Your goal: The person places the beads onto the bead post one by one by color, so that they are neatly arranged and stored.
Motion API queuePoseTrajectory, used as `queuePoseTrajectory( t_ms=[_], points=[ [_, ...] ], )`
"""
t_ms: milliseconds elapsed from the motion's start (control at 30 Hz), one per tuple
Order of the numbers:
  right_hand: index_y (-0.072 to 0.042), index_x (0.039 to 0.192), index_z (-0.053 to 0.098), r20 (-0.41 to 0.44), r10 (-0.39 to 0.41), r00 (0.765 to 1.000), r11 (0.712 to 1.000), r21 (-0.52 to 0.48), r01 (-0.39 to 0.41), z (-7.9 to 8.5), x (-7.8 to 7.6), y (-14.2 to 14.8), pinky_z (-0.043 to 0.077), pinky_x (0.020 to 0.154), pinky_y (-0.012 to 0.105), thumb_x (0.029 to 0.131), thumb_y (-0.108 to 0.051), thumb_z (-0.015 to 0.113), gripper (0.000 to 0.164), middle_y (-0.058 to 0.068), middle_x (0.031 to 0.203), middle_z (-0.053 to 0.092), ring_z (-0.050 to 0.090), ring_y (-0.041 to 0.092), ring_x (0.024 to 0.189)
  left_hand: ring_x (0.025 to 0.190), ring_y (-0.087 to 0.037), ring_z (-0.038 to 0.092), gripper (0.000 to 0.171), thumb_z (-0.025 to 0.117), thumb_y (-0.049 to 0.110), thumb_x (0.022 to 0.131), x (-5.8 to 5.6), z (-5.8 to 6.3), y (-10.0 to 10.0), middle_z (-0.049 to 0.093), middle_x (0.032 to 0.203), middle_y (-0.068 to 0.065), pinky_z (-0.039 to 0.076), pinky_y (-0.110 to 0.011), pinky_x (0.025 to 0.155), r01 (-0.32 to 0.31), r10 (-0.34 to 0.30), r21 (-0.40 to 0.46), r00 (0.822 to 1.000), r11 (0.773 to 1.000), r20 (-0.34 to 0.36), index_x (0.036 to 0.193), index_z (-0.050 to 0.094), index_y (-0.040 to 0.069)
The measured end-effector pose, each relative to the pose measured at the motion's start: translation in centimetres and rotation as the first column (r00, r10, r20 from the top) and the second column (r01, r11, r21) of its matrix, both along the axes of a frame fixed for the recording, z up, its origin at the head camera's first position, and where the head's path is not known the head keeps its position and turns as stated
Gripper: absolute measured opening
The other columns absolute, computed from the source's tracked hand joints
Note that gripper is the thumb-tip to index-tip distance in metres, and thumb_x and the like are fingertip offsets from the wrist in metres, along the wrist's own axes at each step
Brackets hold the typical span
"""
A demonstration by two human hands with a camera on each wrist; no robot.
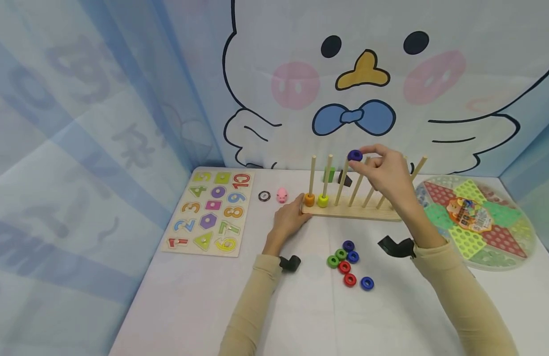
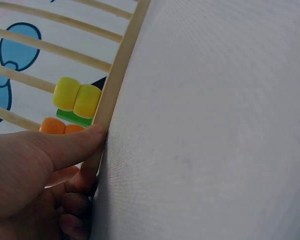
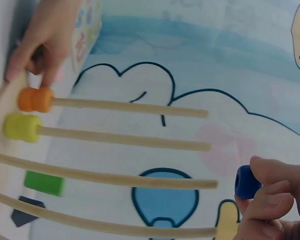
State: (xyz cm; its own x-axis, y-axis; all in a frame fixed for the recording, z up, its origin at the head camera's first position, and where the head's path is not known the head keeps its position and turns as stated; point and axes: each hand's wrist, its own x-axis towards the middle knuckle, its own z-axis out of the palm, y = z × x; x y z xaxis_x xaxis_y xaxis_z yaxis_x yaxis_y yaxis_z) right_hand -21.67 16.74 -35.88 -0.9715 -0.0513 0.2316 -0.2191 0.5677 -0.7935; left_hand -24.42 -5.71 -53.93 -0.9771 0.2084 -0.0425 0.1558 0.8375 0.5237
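Note:
My left hand [image 1: 290, 217] grips the left end of a wooden peg stand [image 1: 354, 212], thumb [image 2: 85, 145] on the base's edge. My right hand [image 1: 387, 170] is raised, pinching a dark blue ring bead [image 1: 355, 155] between thumb and fingers. In the right wrist view this bead [image 3: 247, 182] is just off the tip of the third peg [image 3: 140, 180], its hole facing the peg. Two orange beads [image 3: 36, 99] sit at the bottom of the first peg. Two yellow beads [image 2: 77, 97] are stacked on the second. The third peg is bare.
Several loose green, red and blue ring beads [image 1: 344, 267] lie in front of the stand. A number puzzle board [image 1: 243, 237] is at left, a round checkers board [image 1: 474, 222] at right. Near the stand are a pink pig [image 1: 281, 195], a small black ring [image 1: 264, 196] and a green block [image 1: 329, 174].

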Motion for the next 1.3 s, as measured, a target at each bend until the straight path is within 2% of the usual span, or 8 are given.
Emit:
queuePoseTrajectory(
  t_ms=[167, 500, 667, 800, 900, 1000, 1200, 1300],
  points=[
    [-0.012, 0.121, 0.060, -0.023, -0.022, 1.000, 1.000, 0.007, 0.022, 1.1, -1.0, -0.5, 0.026, 0.037, 0.030, 0.083, -0.049, 0.068, 0.053, 0.005, 0.051, 0.045, 0.035, 0.015, 0.039, 0.059, -0.013, 0.048, 0.071, 0.066, 0.043, 0.088, -0.1, -0.1, -0.1, 0.053, 0.066, 0.003, 0.036, -0.028, 0.055, 0.001, -0.001, -0.001, 1.000, 1.000, -0.006, 0.147, 0.038, 0.016],
    [-0.009, 0.121, 0.060, 0.017, -0.042, 0.999, 0.996, 0.077, 0.041, -0.3, -1.8, -0.6, 0.026, 0.036, 0.030, 0.085, -0.047, 0.067, 0.053, 0.005, 0.050, 0.046, 0.037, 0.017, 0.039, 0.059, -0.012, 0.048, 0.071, 0.065, 0.044, 0.088, -0.2, -0.3, 0.0, 0.054, 0.067, 0.004, 0.036, -0.027, 0.055, 0.009, -0.009, 0.007, 1.000, 1.000, -0.013, 0.147, 0.037, 0.016],
    [-0.010, 0.119, 0.063, -0.034, -0.035, 0.999, 0.999, 0.008, 0.035, -1.1, -1.0, -0.5, 0.025, 0.036, 0.030, 0.086, -0.043, 0.068, 0.047, 0.006, 0.050, 0.044, 0.035, 0.015, 0.037, 0.059, -0.011, 0.049, 0.071, 0.065, 0.044, 0.088, -0.1, -0.1, 0.0, 0.054, 0.067, 0.004, 0.036, -0.027, 0.054, 0.013, -0.013, 0.005, 1.000, 1.000, -0.004, 0.147, 0.037, 0.016],
    [-0.011, 0.118, 0.063, -0.065, -0.019, 0.998, 0.996, -0.087, 0.013, -2.8, 0.5, -0.5, 0.023, 0.035, 0.031, 0.087, -0.036, 0.069, 0.041, 0.008, 0.048, 0.043, 0.032, 0.011, 0.035, 0.059, -0.012, 0.049, 0.071, 0.065, 0.043, 0.088, 0.0, -0.1, 0.0, 0.055, 0.068, 0.004, 0.037, -0.028, 0.055, 0.013, -0.013, 0.007, 1.000, 1.000, -0.007, 0.147, 0.037, 0.016],
    [-0.011, 0.119, 0.063, 0.008, 0.005, 1.000, 0.995, -0.099, -0.004, -5.0, 1.8, -0.4, 0.024, 0.034, 0.031, 0.087, -0.037, 0.069, 0.042, 0.006, 0.047, 0.042, 0.033, 0.010, 0.034, 0.060, -0.012, 0.050, 0.070, 0.065, 0.043, 0.088, -0.1, -0.1, 0.0, 0.055, 0.069, 0.005, 0.038, -0.028, 0.056, 0.013, -0.013, 0.004, 1.000, 1.000, -0.011, 0.147, 0.037, 0.016],
    [-0.009, 0.119, 0.062, 0.122, 0.025, 0.992, 0.996, -0.089, -0.014, -7.7, 2.8, -0.1, 0.027, 0.036, 0.031, 0.087, -0.038, 0.069, 0.044, 0.003, 0.046, 0.041, 0.034, 0.012, 0.035, 0.061, -0.011, 0.050, 0.070, 0.065, 0.043, 0.088, -0.1, -0.1, 0.0, 0.055, 0.070, 0.005, 0.038, -0.029, 0.057, 0.013, -0.013, -0.004, 1.000, 1.000, -0.018, 0.146, 0.038, 0.015],
    [-0.006, 0.117, 0.063, 0.339, 0.039, 0.940, 0.998, -0.060, -0.020, -12.1, 4.1, 0.9, 0.028, 0.037, 0.029, 0.087, -0.033, 0.070, 0.040, -0.001, 0.045, 0.040, 0.035, 0.013, 0.037, 0.060, -0.011, 0.050, 0.070, 0.066, 0.043, 0.087, -0.1, -0.1, 0.0, 0.054, 0.069, 0.004, 0.038, -0.029, 0.056, 0.006, -0.006, -0.012, 1.000, 1.000, -0.018, 0.146, 0.038, 0.015],
    [-0.004, 0.115, 0.064, 0.410, 0.049, 0.911, 0.999, -0.018, -0.045, -13.7, 4.7, 1.4, 0.029, 0.037, 0.028, 0.086, -0.030, 0.070, 0.039, -0.003, 0.045, 0.040, 0.034, 0.012, 0.037, 0.061, -0.012, 0.050, 0.070, 0.066, 0.043, 0.087, -0.1, -0.1, 0.0, 0.054, 0.069, 0.004, 0.038, -0.029, 0.057, 0.005, -0.005, -0.011, 1.000, 1.000, -0.018, 0.146, 0.039, 0.015]
  ],
)
